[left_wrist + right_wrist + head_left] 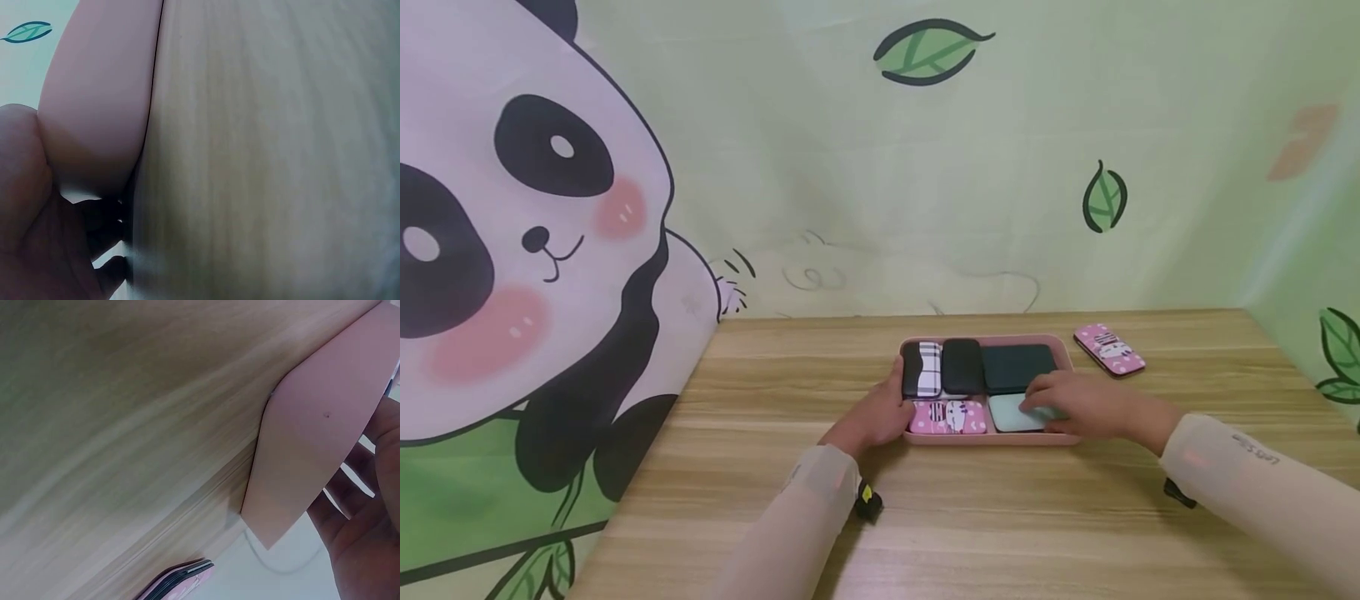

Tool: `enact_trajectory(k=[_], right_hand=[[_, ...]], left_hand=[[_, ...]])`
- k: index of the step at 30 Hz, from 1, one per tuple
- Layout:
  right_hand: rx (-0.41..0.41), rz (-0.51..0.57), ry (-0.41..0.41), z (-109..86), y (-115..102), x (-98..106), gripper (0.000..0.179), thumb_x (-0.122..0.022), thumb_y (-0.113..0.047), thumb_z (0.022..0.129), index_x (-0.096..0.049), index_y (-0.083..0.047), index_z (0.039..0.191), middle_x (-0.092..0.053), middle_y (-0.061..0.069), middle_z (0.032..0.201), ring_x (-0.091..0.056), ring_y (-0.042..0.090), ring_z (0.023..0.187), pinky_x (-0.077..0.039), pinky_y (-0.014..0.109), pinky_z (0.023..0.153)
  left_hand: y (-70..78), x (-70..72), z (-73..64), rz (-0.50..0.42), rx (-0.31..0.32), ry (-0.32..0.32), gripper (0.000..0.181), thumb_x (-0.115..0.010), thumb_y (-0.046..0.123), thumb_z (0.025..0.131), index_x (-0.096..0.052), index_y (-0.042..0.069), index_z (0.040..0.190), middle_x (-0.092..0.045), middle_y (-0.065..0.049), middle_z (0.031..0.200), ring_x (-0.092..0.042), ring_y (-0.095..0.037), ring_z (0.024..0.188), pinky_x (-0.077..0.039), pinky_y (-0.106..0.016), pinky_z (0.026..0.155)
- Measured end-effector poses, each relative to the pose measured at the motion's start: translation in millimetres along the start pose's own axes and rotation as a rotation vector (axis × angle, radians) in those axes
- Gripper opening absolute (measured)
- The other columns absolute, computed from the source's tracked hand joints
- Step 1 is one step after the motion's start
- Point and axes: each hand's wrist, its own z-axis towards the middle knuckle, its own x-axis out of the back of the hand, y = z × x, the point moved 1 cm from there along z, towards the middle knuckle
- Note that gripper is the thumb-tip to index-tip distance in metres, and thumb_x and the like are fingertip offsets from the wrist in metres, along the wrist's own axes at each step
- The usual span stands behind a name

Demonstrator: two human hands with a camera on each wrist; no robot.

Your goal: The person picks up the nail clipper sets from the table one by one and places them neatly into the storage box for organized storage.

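Note:
A shallow pink tray [992,438] stands on the wooden table with several small flat cases in it. My left hand [883,414] grips the tray's left end, thumb at the rim and fingers along the outside wall. Over the tray's front right corner, my right hand [1086,404] holds a light blue case [1009,414], partly covered by its fingers. Left of that case lies a pink cartoon case [947,417]. Behind them sit a black-and-white plaid case [922,369], a black case [962,367] and a dark green case [1019,367].
A second pink cartoon case [1109,350] lies on the table behind and right of the tray. The wooden table [985,517] meets a green cloth backdrop [820,183] with a printed panda and leaves.

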Motion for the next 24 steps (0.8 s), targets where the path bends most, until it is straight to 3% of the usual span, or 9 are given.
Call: enact_trajectory(k=[4, 9, 16, 24], right_hand=[[-0.027, 0.045, 0.03, -0.1, 2.3, 2.5, 0.032, -0.075, -0.022, 0.09, -0.072, -0.019, 0.122, -0.065, 0.001, 0.121, -0.062, 0.021, 0.11, -0.055, 0.042, 0.094], [-0.111, 0.093, 0.127, -4.2, 11.1, 12.2, 0.027, -0.068, -0.02, 0.095, -0.072, -0.013, 0.121, -0.066, 0.003, 0.121, -0.063, 0.022, 0.111, -0.053, 0.047, 0.095], [-0.263, 0.042, 0.251, -19.2, 47.6, 23.7, 0.029, -0.064, -0.015, 0.095, -0.07, -0.007, 0.122, -0.065, 0.014, 0.125, -0.058, 0.035, 0.118, -0.047, 0.056, 0.1], [-0.462, 0.007, 0.178, -38.6, 99.1, 14.2, 0.046, -0.061, -0.022, 0.096, -0.057, 0.001, 0.136, -0.051, 0.032, 0.137, -0.046, 0.051, 0.126, -0.037, 0.067, 0.104]], left_hand=[[1.2, 1.0, -0.6, -0.022, 0.0, -0.011, 0.081, -0.042, 0.03, 0.101, 0.011, 0.02, 0.161, -0.019, -0.007, 0.167, -0.04, -0.021, 0.137, -0.025, -0.043, 0.121], [1.1, 1.2, -1.5, -0.04, 0.013, -0.015, 0.082, -0.043, 0.031, 0.1, 0.01, 0.021, 0.161, -0.018, -0.006, 0.168, -0.04, -0.022, 0.135, -0.024, -0.044, 0.121], [0.2, 0.7, -1.0, -0.032, 0.019, -0.013, 0.082, -0.044, 0.029, 0.099, 0.007, 0.018, 0.161, -0.019, -0.008, 0.167, -0.041, -0.023, 0.133, -0.024, -0.042, 0.121], [0.3, 1.3, -1.3, -0.03, 0.016, -0.014, 0.082, -0.045, 0.028, 0.098, 0.007, 0.017, 0.162, -0.023, -0.009, 0.166, -0.043, -0.023, 0.13, -0.027, -0.042, 0.12]])
